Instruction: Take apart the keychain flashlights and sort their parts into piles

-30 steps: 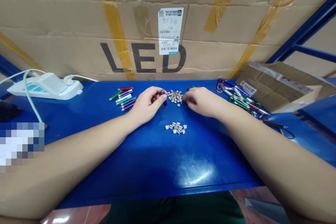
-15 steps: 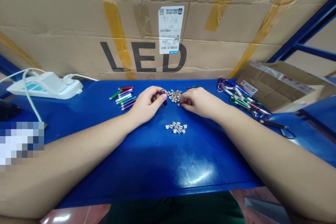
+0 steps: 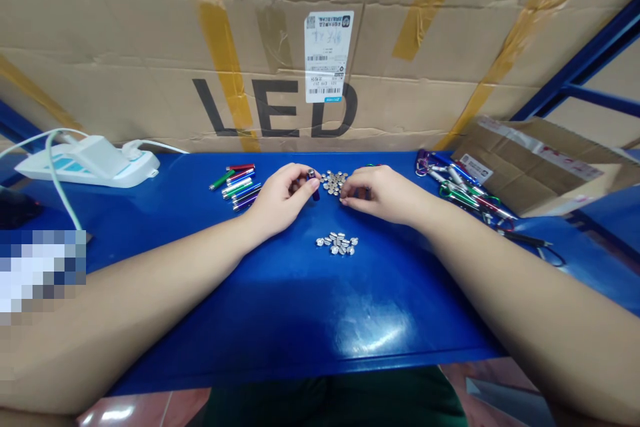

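My left hand (image 3: 280,197) is closed round a small dark blue tube (image 3: 313,185) with a silver end, held upright on the blue table (image 3: 300,307). My right hand (image 3: 383,192) rests just right of it, fingertips pinched at the edge of the far pile of small silver button cells (image 3: 333,181). What the pinch holds is too small to see. A second, smaller heap of silver cells (image 3: 337,243) lies nearer to me, between my forearms.
Several coloured tubes (image 3: 239,185) lie in a row left of my left hand. A tangle of tubes with carabiner clips (image 3: 463,192) lies at the right, beside an open cardboard box (image 3: 540,160). A white power strip (image 3: 93,163) sits far left. A large carton marked LED (image 3: 280,47) walls the back.
My right hand has slid a little to the left, towards the far pile of cells and my left hand. My left hand has kept its hold on the tube.
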